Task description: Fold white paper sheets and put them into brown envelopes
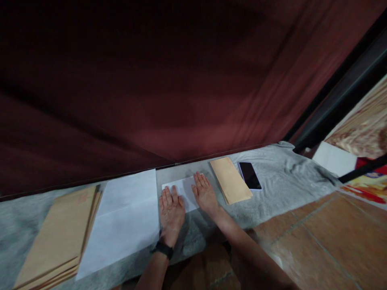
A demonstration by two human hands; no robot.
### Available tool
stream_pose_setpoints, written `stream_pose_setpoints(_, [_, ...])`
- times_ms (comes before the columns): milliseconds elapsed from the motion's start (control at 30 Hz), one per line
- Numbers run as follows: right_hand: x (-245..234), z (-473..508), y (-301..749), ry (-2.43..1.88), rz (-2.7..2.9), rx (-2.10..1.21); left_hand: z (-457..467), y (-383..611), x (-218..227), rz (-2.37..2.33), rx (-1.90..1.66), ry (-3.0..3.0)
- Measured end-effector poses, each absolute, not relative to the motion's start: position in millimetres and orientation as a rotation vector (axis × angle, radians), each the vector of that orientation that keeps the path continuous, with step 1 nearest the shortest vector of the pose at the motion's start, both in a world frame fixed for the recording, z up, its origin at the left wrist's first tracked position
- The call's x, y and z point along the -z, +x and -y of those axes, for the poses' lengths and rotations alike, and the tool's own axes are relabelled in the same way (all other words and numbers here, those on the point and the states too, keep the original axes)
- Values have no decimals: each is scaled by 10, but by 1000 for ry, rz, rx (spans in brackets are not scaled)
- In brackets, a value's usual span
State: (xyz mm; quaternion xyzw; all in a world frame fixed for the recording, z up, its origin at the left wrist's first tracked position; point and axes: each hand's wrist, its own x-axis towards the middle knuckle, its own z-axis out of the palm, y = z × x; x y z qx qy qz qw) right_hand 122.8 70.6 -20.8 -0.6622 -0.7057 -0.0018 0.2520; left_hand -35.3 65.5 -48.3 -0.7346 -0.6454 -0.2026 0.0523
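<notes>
A small white sheet of paper (188, 192), seemingly folded, lies on the grey cloth in front of me. My left hand (172, 207) rests flat on its left part, fingers stretched out, with a dark band on the wrist. On its right edge lies my right hand (205, 195), also flat with the fingers extended. Larger white sheets (123, 221) with a crease across the middle are left of my left hand. Just right of my right hand sit brown envelopes (231, 180). My palms hide part of the small sheet.
A stack of larger brown envelopes (59, 233) lies at the far left. Beside the right-hand envelopes is a phone (250, 176) with a dark screen. Grey cloth (281, 177) covers the surface. A dark red curtain (181, 92) hangs behind it, and brown floor tiles (338, 233) show at the right.
</notes>
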Motion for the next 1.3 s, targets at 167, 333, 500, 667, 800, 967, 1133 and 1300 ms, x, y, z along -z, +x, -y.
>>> stream_pose_setpoints(167, [228,-826,852,-1648,2059,-128,-605,-383,417,1860,530,-2311])
stream_pose_setpoints(333, [363,-852,781,-1732,2042,-62,-569,-417,403,1750,546,-2340])
stream_pose_setpoints(500, [457,-847,1041,-1838,1977,83,-569,-417,414,1800,644,-2338])
stream_pose_setpoints(667, [491,-791,1363,-1922,1955,157,-584,-398,397,1859,703,-2323])
stream_pose_setpoints(800, [483,-734,1511,-1956,1966,152,-608,-406,427,1863,721,-2303])
stream_pose_setpoints(967, [455,-709,1550,-1995,1950,105,-622,-451,437,1895,703,-2275])
stream_pose_setpoints(1133, [457,-712,1522,-1989,1916,88,-626,-239,349,1712,691,-2407])
stream_pose_setpoints(1300, [478,-704,1519,-1958,1896,106,-798,53,378,1629,601,-2627])
